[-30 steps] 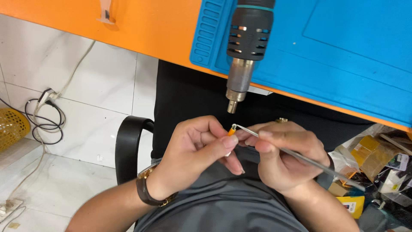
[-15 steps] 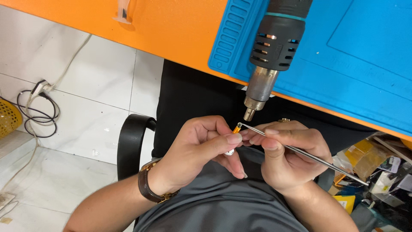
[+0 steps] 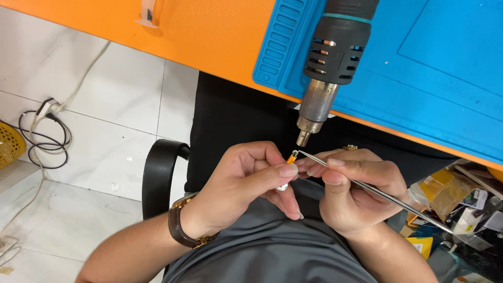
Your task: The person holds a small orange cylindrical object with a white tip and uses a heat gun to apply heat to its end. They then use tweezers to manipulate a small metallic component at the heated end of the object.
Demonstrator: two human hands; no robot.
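Small orange part held under a heat gun nozzle – both hands over the lap.

Orange part (image 3: 291,158): tiny, tube-like, with a white end below; pinched between thumb and fingers of the left hand (image 3: 246,186), just under the heat gun (image 3: 327,68) tip. Right hand (image 3: 353,194) – fingers closed on thin metal tweezers (image 3: 377,192), whose tip touches the part's top. Orange table (image 3: 209,36) edge and blue mat (image 3: 419,68) lie close above; white tile floor (image 3: 105,105) opens to the left.
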